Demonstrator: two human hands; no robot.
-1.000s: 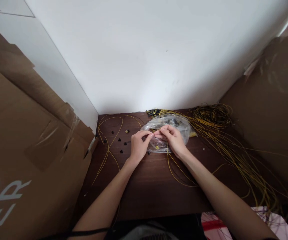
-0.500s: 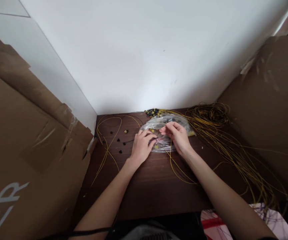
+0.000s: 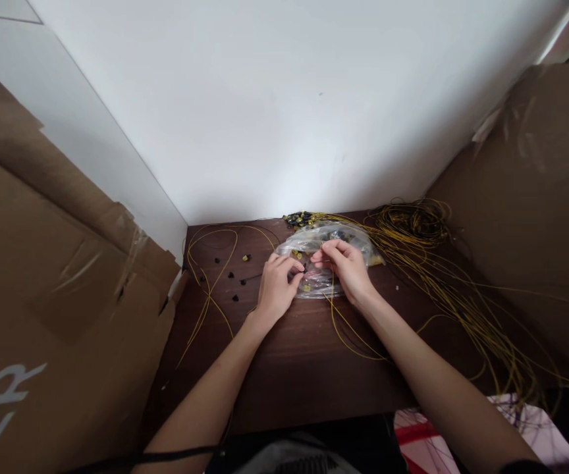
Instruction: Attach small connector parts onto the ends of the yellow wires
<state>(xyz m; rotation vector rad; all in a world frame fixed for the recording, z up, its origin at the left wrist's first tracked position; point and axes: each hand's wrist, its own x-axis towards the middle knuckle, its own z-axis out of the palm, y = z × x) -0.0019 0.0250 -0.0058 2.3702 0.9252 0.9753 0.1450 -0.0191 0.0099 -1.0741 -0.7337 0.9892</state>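
My left hand (image 3: 278, 282) is closed in a pinch, with a small black part (image 3: 303, 268) at the tips of its thumb and forefinger. Facing it, my right hand (image 3: 348, 268) pinches a thin yellow wire (image 3: 332, 293), which hangs down and loops across the table. Both hands are over a clear plastic bag (image 3: 321, 286) that holds small yellow and black pieces. The fingertips of the two hands are a short gap apart. What end of the wire sits in my right fingers is too small to make out.
Several small black parts (image 3: 236, 297) and a yellow-and-black piece (image 3: 246, 257) lie left on the dark table (image 3: 304, 375), beside crossed yellow wires (image 3: 209, 296). A wire bundle (image 3: 455, 296) runs along the right. Cardboard (image 3: 67, 276) flanks the left; a white wall (image 3: 284, 118) stands behind.
My left thumb and forefinger have come together on the small black part, which now shows at their tips. My right hand keeps its pinch on the wire. The whole view has shifted slightly.
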